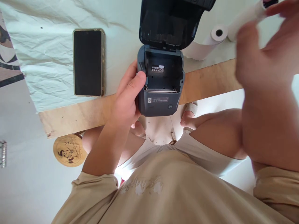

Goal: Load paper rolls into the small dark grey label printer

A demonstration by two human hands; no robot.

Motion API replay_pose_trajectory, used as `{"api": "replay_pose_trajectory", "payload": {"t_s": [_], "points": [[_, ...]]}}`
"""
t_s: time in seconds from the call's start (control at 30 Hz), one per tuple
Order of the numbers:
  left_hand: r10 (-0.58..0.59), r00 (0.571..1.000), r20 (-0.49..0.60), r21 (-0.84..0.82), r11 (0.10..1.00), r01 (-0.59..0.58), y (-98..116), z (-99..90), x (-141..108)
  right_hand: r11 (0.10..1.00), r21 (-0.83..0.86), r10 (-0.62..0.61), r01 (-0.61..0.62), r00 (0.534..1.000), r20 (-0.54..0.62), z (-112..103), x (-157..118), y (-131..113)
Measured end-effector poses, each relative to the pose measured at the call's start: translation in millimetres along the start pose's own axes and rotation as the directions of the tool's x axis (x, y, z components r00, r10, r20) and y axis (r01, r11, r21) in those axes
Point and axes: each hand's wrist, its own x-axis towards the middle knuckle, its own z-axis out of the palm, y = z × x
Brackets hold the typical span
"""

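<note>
Head view: left hand (127, 99) grips printer (160, 93) at table (77, 116) edge, thumb on its left wall; lid (170, 21) open, bay empty. Right hand (263, 59), blurred, at 2 o'clock from printer, fingers closed on paper roll (245, 18). Second roll (205, 43) lies on cloth (46, 62) just beside lid. Phone (88, 62) at 9 o'clock, face up.

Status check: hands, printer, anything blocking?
Left hand grips grey mini printer, lid open, bay empty. Right hand holds white paper roll. Nothing blocking.
</note>
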Motion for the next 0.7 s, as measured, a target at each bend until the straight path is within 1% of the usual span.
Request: {"api": "replay_pose_trajectory", "payload": {"t_s": [0.03,0.07,0.1,0.13,0.2,0.23,0.33,0.43,0.5,0.53,0.6,0.63,0.67,0.7], "points": [[0.018,1.000,-0.009,0.004,1.000,-0.018,-0.5,2.3,0.1,0.975,-0.201,-0.073,0.091,0.993,0.091,7.2,-1.4,-12.3],[0.041,0.999,-0.025,0.009,0.999,-0.041,-1.3,4.6,0.1,0.943,-0.310,-0.088,0.124,0.988,0.129,15.1,-2.0,-23.2],[0.069,0.997,-0.039,0.015,0.998,-0.069,-2.1,6.6,0.1,0.922,-0.345,-0.129,0.173,0.981,0.148,23.1,-2.0,-32.0],[0.098,0.994,-0.054,0.016,0.995,-0.098,-2.9,8.0,0.1,0.920,-0.350,-0.108,0.175,0.973,0.203,30.4,-1.6,-38.3],[0.131,0.989,-0.064,0.009,0.991,-0.130,-3.5,8.6,-0.2,0.939,-0.320,-0.049,0.128,0.968,0.245,41.0,-0.3,-43.9],[0.116,0.992,-0.047,0.005,0.993,-0.115,-3.2,7.8,-0.5,0.946,-0.312,-0.008,0.089,0.968,0.252,44.0,0.5,-44.0],[0.015,1.000,0.015,0.016,1.000,-0.015,-0.2,3.5,-1.7,0.947,-0.322,0.073,-0.001,0.974,0.213,45.3,3.0,-40.5],[-0.022,1.000,0.018,0.023,0.999,0.022,2.9,0.2,-2.3,0.952,-0.307,0.084,-0.013,0.973,0.217,42.4,4.2,-36.8],[-0.029,0.999,0.030,0.019,0.999,0.029,3.7,-0.5,-1.9,0.968,-0.250,0.047,0.010,0.974,0.220,41.2,3.3,-36.1],[-0.034,0.999,0.038,0.015,0.999,0.033,3.8,-0.5,-1.7,0.979,-0.203,0.036,0.006,0.979,0.201,40.9,2.4,-36.7],[-0.033,0.999,0.043,0.012,0.999,0.032,3.7,0.1,-1.6,0.998,-0.047,0.050,-0.044,0.990,0.134,41.0,0.8,-40.5],[-0.029,0.999,0.042,0.009,1.000,0.028,3.6,0.6,-1.8,0.993,0.072,0.086,-0.093,0.992,0.095,41.1,0.4,-43.8],[-0.028,0.999,0.033,0.005,1.000,0.028,3.5,1.1,-2.2,0.959,0.223,0.161,-0.174,0.984,0.074,41.0,0.4,-47.8],[-0.029,0.999,0.018,0.002,1.000,0.028,3.4,1.5,-2.7,0.883,0.382,0.260,-0.274,0.962,0.090,40.8,0.9,-52.1]]}}
